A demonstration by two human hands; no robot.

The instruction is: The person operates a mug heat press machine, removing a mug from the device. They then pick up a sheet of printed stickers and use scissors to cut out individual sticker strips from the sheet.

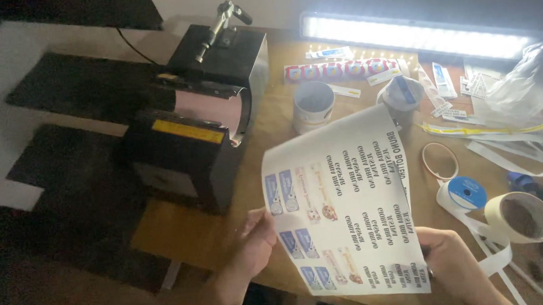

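At the left end of the wooden table point(183, 231) stood a black mug heat press point(201, 119), its lever handle up. Just right of it the left hand point(254, 240) held the printed transfer sheet point(342, 210) by its left edge, thumb on top and fingers pinching the paper from beneath. The sheet was lifted above the table's near edge, curling upward at its far end. Behind it stood a white mug point(313, 105). The right hand point(453, 260) gripped the sheet's lower right corner; its fingers were hidden behind the paper, so I cannot tell how they lay. Right of that lay a roll of masking tape point(521, 217), and a bright lamp bar point(414, 35) glowed at the back.
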